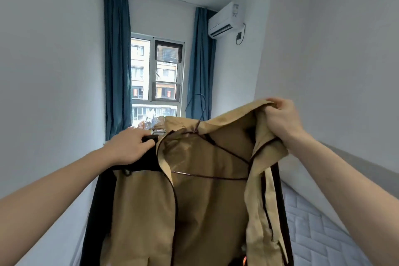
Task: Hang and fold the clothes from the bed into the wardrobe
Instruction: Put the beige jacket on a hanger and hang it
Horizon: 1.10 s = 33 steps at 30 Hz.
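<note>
A tan coat [194, 205] with dark trim hangs open in front of me at the centre of the head view. Inside it sits a thin dark wire hanger [228, 153], its hook rising above the collar towards the window. My left hand [129, 147] grips the coat's left shoulder, where a dark lining shows. My right hand [280, 119] is raised higher and pinches the bunched right collar and shoulder of the coat. The coat's lower part runs out of the frame's bottom edge.
A window [157, 75] with blue curtains [117, 60] lies straight ahead, with some packets on its sill. An air conditioner [226, 20] hangs on the right wall. A quilted mattress [319, 229] lies at lower right. White walls close in on both sides.
</note>
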Tool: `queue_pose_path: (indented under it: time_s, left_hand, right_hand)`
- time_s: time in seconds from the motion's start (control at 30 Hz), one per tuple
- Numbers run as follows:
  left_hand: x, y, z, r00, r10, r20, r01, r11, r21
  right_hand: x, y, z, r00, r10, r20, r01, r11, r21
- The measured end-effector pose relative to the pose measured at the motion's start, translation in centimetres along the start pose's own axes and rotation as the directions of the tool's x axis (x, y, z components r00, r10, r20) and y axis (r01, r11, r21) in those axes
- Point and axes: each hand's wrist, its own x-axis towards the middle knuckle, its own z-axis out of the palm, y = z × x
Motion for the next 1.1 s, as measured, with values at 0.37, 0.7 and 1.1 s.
queue_pose_path:
  time_s: [0.37, 0.7, 1.1]
  left_hand:
    - [2.4, 5.2, -1.2, 0.963, -0.014, -0.271, -0.055, 0.968, -0.244]
    - [0.8, 5.2, -1.6, 0.939, 0.119, -0.322, -0.157, 0.983, -0.095]
    - [-0.2, 4.3, -0.4, 0.960, 0.186, -0.209, -0.219, 0.965, -0.147]
  right_hand:
    - [-12.1, -4.7, 8.0, 0.775, -0.023, 0.631, 0.043, 0.999, -0.016]
    - [-7.4, 1.5, 0.6, 0.936, -0.301, 0.184, 0.317, 0.946, -0.064]
    - [-6.9, 8.0, 0.8, 0.909, -0.119, 0.399, 0.222, 0.949, -0.223]
